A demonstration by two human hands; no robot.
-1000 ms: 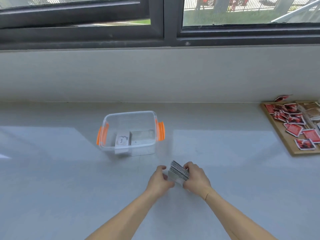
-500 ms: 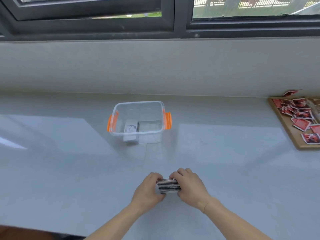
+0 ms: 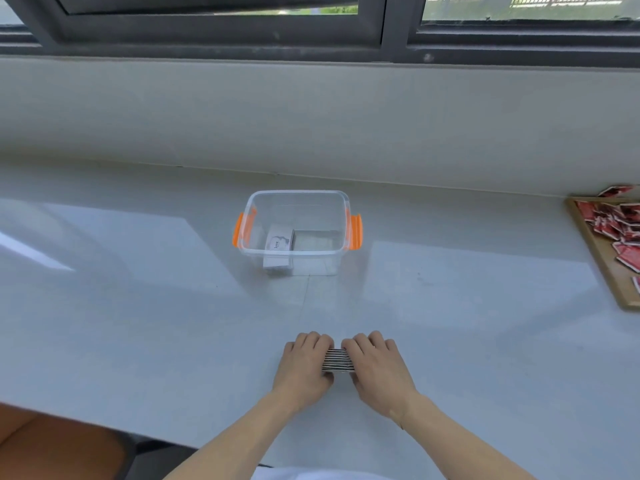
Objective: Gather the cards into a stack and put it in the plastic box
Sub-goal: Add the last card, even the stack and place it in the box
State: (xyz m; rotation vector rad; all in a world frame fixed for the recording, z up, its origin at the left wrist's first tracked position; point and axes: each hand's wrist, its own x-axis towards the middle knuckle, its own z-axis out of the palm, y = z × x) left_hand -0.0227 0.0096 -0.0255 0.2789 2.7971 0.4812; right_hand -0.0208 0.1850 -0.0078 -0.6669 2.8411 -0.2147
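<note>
Bright daylight from the window [image 3: 311, 15] lays pale glare patches across the glossy table [image 3: 138, 306], with wide-angle bending at the edges.

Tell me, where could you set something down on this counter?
Bare counter lies left of the box, between the box and the hands holding the stack, and between the box and the tray. The tray is crowded with red cards. Half the box floor is free.

You have a single wide-angle view, worn on your head and tilted forward and down across the pale counter [image 3: 138, 306] toward the window frame [image 3: 394, 26] and wall at the far edge. Your forearms enter from the bottom edge, close under the lens.
</note>
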